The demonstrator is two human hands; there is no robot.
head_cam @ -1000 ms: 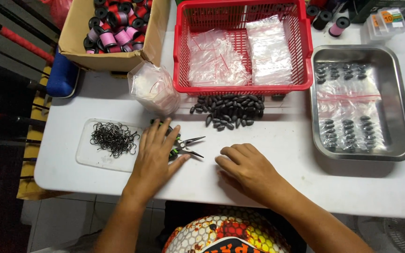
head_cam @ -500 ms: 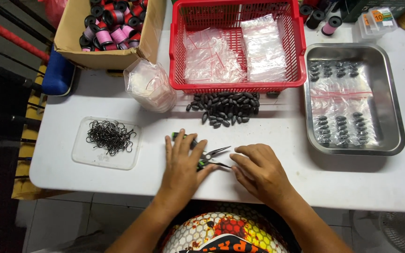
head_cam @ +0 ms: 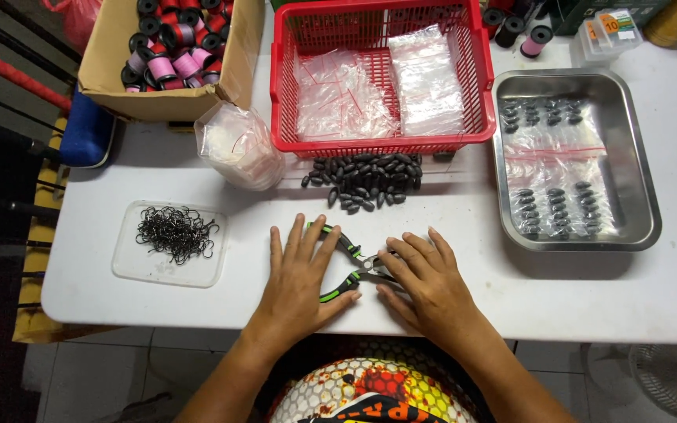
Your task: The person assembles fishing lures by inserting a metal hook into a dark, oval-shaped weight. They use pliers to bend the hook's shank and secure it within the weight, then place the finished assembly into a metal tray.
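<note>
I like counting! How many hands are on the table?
2. The left hand lies flat on the pliers' green handles. The right hand rests beside it, over the pliers' tips. No other hands are in view.

Pliers [head_cam: 344,266] have green-and-black handles. The basket [head_cam: 277,94] at the table's [head_cam: 464,235] far edge is red, the table white, the tray [head_cam: 642,168] silver, hooks [head_cam: 174,232] black, spools [head_cam: 170,47] pink and red.
</note>
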